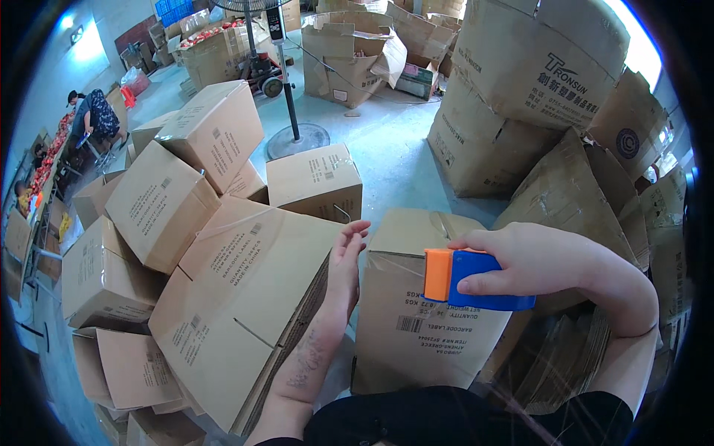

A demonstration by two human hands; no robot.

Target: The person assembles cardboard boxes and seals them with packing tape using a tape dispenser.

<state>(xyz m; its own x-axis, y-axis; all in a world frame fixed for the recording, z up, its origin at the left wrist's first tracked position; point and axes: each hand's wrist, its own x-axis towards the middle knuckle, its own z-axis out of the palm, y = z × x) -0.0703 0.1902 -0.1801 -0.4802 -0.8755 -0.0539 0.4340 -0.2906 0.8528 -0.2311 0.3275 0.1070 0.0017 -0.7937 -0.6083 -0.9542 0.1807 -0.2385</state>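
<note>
A brown cardboard carton (431,349) stands upright right in front of me, printed on its near side. My right hand (506,256) grips a blue tape dispenser (483,281) with an orange front end. The dispenser sits against the upper part of the carton's near side, just below its top edge. At the carton's left edge my left hand (346,256) is raised with its fingers stretched, holding nothing. Whether its palm touches the carton, I cannot tell. A stack of flattened cartons (238,290) leans close beside my left forearm.
Several closed cartons (212,134) are piled at the left. Behind them stands a pedestal fan (291,97) on a round base. Large cartons (520,97) tower at the far right, with folded cardboard (565,357) below. People work along a table (46,171) at the far left.
</note>
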